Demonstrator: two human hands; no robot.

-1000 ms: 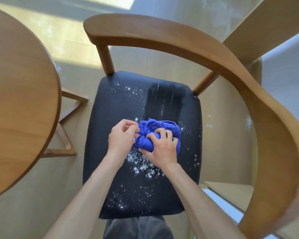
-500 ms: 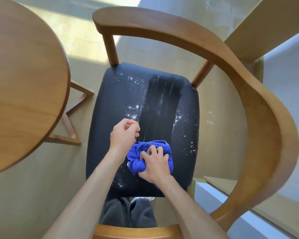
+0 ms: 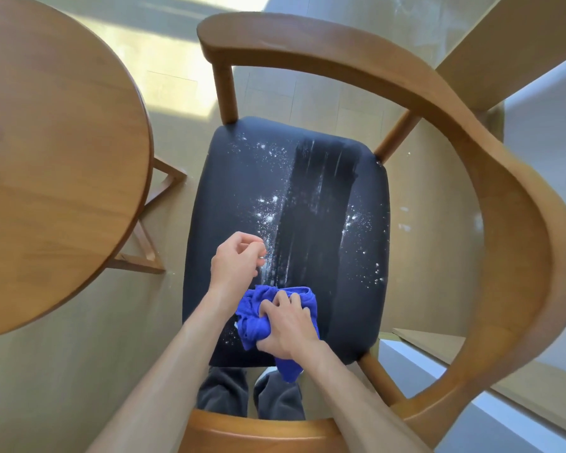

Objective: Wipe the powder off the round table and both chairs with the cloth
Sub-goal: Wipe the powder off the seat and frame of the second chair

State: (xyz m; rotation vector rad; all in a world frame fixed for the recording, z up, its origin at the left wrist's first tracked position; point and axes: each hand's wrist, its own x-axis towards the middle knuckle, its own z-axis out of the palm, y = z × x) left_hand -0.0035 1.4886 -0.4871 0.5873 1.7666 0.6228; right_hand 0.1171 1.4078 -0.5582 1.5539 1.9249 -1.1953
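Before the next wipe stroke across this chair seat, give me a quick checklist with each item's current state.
1. Right hand grips the crumpled blue cloth: ok.
2. Cloth lies on the black padded chair seat, at its near edge: ok.
3. Left hand out of the cloth's way: cannot tell; it hovers curled just beside it.
4. Middle strip wiped: ok, only faint streaks.
5. White powder left of the strip gone: not ok.
6. Powder specks on the right side gone: not ok.
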